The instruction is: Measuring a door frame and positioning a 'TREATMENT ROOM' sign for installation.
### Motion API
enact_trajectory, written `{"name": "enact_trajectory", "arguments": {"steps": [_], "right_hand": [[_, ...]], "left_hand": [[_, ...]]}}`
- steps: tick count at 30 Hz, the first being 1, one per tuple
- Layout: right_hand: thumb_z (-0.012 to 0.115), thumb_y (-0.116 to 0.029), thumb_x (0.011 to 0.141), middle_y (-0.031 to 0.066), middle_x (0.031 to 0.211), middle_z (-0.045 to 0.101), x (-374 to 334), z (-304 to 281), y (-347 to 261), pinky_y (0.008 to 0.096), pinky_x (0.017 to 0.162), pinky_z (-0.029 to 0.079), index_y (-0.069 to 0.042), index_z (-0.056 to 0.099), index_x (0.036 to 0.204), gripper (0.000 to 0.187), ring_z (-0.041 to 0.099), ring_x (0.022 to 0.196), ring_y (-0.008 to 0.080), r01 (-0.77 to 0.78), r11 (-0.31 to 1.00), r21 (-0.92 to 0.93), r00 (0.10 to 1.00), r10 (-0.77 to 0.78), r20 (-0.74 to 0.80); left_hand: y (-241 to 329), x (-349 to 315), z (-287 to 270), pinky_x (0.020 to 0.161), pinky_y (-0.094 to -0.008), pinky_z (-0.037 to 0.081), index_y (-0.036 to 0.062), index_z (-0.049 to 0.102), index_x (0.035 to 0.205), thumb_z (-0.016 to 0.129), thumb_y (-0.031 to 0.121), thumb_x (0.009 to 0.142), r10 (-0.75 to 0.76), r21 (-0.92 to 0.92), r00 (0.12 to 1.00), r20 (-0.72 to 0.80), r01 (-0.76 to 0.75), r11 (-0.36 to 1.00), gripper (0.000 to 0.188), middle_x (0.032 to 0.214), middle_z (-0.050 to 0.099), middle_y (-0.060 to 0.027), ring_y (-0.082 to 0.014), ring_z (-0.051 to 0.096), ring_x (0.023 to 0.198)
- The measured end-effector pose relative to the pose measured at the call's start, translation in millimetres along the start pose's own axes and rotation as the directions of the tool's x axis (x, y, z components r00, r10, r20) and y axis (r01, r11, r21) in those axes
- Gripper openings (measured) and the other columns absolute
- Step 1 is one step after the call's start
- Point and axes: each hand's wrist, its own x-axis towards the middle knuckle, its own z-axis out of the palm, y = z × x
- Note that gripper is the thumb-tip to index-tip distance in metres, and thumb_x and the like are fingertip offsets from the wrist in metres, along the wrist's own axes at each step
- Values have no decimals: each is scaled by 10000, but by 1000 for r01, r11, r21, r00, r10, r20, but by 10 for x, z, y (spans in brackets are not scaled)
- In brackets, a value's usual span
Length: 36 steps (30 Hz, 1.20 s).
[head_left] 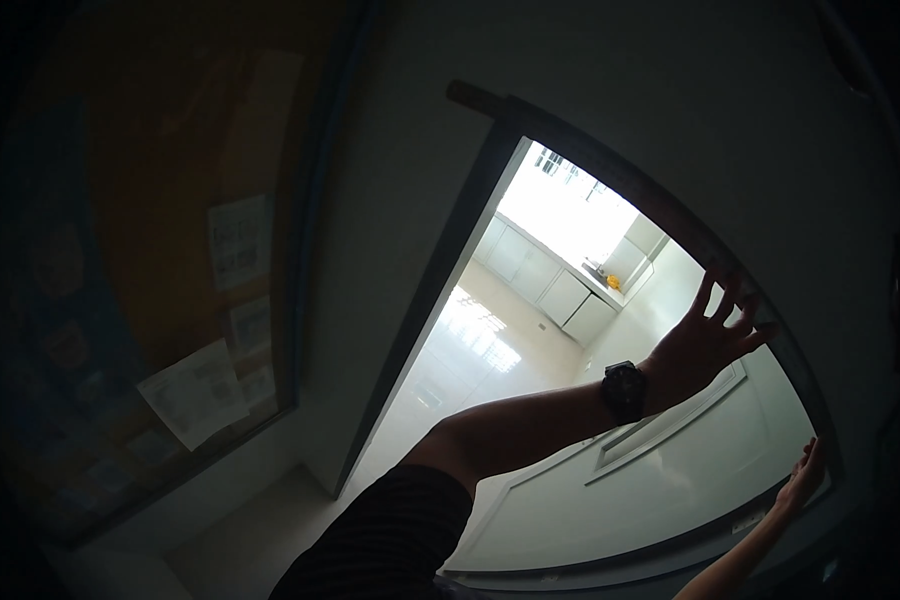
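Dark door frame point(610, 166) around bright doorway point(545, 365)
I see the left hand point(702, 340) spread at the frame's edge, seemingly for broad support; the right hand point(801, 480) farther along, its grip I cannot tell

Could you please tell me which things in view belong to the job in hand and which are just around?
Apparently in use:
left hand, at the frame
right hand, lower along it
dark doorway frame

Just around:
brown notice board
white papers
cabinets
yellow object
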Motion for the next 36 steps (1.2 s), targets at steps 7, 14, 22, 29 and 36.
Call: {"name": "enact_trajectory", "arguments": {"steps": [7, 14, 22, 29, 36], "right_hand": [[675, -477, 919, -60, 899, 551, 26, -25, 87, 235, 588, 245, -52, 675, 1140, 479, 339, 687, 40, 21, 999, -49, 1000, -22, -8], [642, -498, 935, -58, 902, 536, -49, 31, 0, 229, 590, 233, -37, 665, 1173, 519, 303, 672, 44, 38, 998, -56, 999, -39, -25], [620, -510, 948, -50, 834, 517, -700, 296, -457, 234, 584, 252, -51, 661, 1109, 488, 294, 626, 54, -17, 999, 38, 997, 14, 75], [351, -379, 1070, 96, 1046, 652, -1071, 457, -856, 340, 939, 465, -26, 613, 1056, 441, 606, 989, 191, 216, 867, 449, 958, -277, 74], [241, -503, 1065, 70, 907, 610, -1135, 1140, -1361, 283, 630, 408, -33, 635, 938, 625, 512, 727, 121, 371, 745, 554, 738, -599, 312]], "left_hand": [[-34, 2, -39, 1180, -669, 129, 333, 257, 1532, 675, 248, 897, 26, -39, 999, 40, -25, 999, 766, 1497, 380, -91, -386, 297, 1435], [-42, 13, -30, 1199, -642, 132, 290, 257, 1528, 597, 267, 945, 19, -58, 1000, 5, -18, 998, 675, 1471, 375, -89, -363, 267, 1450], [-56, 4, -22, 1202, -640, 107, 303, 228, 1541, 613, 274, 928, 12, 17, 1000, 7, -12, 1000, 725, 1453, 410, -69, -357, 289, 1442], [101, 81, 99, 1133, -702, 197, 305, 213, 1563, 614, 179, 907, 29, -147, 999, 21, -25, 989, 779, 1480, 344, -191, -502, 252, 1415], [-45, 15, -30, 1083, -709, 270, 388, 231, 1550, 697, 176, 856, 5, 57, 998, 58, -8, 998, 862, 1463, 340, -127, -394, 451, 1234]]}}
